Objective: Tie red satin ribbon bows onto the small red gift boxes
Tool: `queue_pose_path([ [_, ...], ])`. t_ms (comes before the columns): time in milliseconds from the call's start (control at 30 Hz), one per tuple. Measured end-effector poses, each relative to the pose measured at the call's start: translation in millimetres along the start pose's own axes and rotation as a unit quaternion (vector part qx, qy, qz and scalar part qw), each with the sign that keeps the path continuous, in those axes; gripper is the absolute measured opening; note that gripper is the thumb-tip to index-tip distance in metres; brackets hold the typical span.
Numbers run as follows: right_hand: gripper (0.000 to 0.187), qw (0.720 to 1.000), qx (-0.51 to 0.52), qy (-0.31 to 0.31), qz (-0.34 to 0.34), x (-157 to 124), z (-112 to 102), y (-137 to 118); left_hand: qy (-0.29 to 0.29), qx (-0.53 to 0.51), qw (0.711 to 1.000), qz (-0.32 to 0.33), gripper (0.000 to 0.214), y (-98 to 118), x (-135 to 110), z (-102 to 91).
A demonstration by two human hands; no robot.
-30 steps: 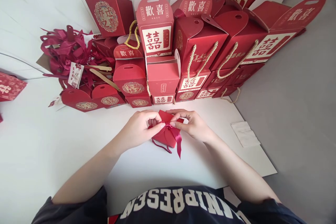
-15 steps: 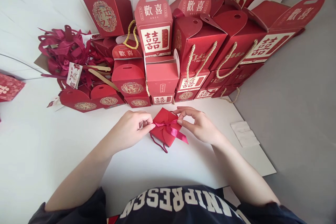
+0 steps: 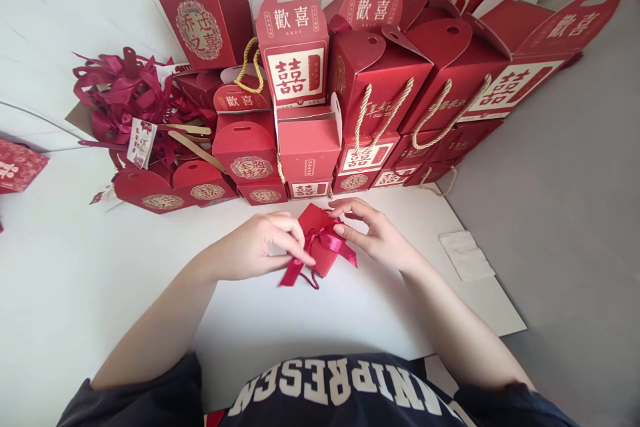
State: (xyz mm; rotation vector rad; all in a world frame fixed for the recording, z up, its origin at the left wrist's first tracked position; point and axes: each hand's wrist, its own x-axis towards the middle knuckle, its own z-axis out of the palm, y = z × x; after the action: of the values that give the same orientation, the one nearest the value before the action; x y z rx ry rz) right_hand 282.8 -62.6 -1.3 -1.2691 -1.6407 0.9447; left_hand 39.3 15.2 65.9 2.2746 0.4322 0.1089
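Note:
A small red gift box [image 3: 310, 216] lies on the white table, turned cornerwise, with a shiny magenta ribbon [image 3: 332, 241] tied in a bow across its top. My left hand [image 3: 265, 247] is at the box's left side. Its fingers are stretched out and apart, the index finger over the ribbon, and a ribbon tail hangs below them. On the right, the thumb and bent fingers of my right hand [image 3: 373, 233] are around the bow's right loop at the box corner. A dark red cord handle [image 3: 313, 280] sticks out at the front of the box.
Red gift boxes [image 3: 310, 140] are stacked along the back wall, several with rope handles. A heap of magenta ribbons [image 3: 125, 97] sits at the back left. A folded white paper [image 3: 467, 255] lies near the right edge. Another red box [image 3: 20, 163] stands far left.
My left hand has let go of the ribbon's left side and moved slightly toward me, its fingers spreading. A ribbon tail now hangs front left, and the bow looks fuller. My right hand has barely shifted.

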Motion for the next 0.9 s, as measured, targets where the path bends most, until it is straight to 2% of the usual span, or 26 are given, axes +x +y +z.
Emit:
queue_pose_path([
  [67, 0.019, 1.0, -0.002, -0.002, -0.021, 0.6, 1.4, 0.3, -0.072, 0.0, 0.997, 0.02, 0.027, 3.9, -3.2, -6.4],
  [100, 0.019, 1.0, -0.002, -0.003, -0.03, 1.0, 2.2, 0.0, -0.084, 0.008, 0.996, 0.014, 0.028, 5.9, -5.0, -9.4],
  [167, 0.016, 0.999, -0.005, -0.006, -0.041, 1.7, 3.6, -0.7, -0.061, 0.036, 0.997, -0.013, 0.024, 8.9, -8.2, -13.8],
  [233, 0.008, 0.999, -0.01, -0.01, -0.043, 2.2, 4.7, -1.4, -0.008, 0.077, 0.996, -0.037, 0.014, 8.8, -10.3, -16.2],
  [333, 0.0, 0.999, -0.01, -0.009, -0.043, 2.5, 5.9, -1.6, 0.038, 0.14, 0.989, -0.028, 0.011, 3.4, -10.7, -16.1],
  [567, 0.003, 0.999, -0.01, 0.0, -0.038, 1.5, 6.8, -0.6, 0.049, 0.2, 0.978, -0.006, 0.009, -3.9, -7.5, -10.8],
  [733, 0.004, 0.999, -0.011, 0.003, -0.039, 1.0, 7.1, 0.8, 0.044, 0.255, 0.965, 0.041, 0.021, -3.4, -7.1, -6.9],
  [900, 0.003, 0.999, -0.026, 0.006, -0.043, 0.7, 6.2, 1.4, 0.059, 0.298, 0.953, 0.022, 0.021, -6.5, -7.3, -4.8],
])
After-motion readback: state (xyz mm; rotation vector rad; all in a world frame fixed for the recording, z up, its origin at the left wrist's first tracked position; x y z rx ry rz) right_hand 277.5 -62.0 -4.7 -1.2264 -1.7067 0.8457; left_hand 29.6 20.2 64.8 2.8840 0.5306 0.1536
